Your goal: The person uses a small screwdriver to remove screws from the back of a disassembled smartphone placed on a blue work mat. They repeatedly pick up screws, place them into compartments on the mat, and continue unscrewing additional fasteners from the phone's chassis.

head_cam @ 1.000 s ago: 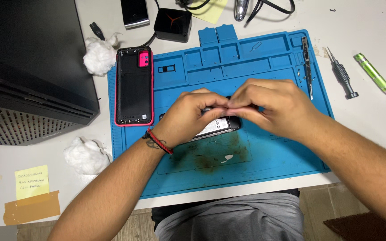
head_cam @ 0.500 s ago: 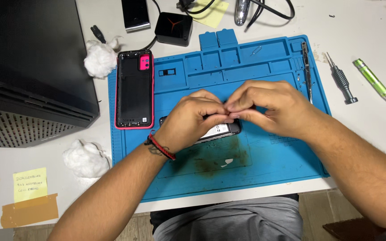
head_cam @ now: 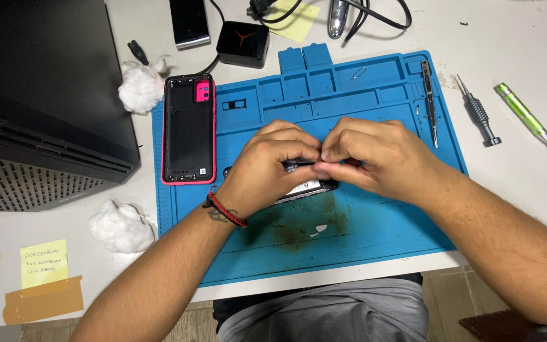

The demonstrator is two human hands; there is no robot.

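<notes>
While both hands, left hand (head_cam: 272, 163) and right hand (head_cam: 375, 155), pinch the opened phone (head_cam: 305, 187) on the blue mat (head_cam: 375, 221), it looks thin, fragile, best held by its edges.

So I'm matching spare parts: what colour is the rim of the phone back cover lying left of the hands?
Pink-red, around a black inside; the phone back cover shows clearly in the head view.

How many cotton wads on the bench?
2. One cotton wad sits above the red phone back cover, left of the blue mat; the other lies lower left beside the mat. More may be hidden.
</notes>
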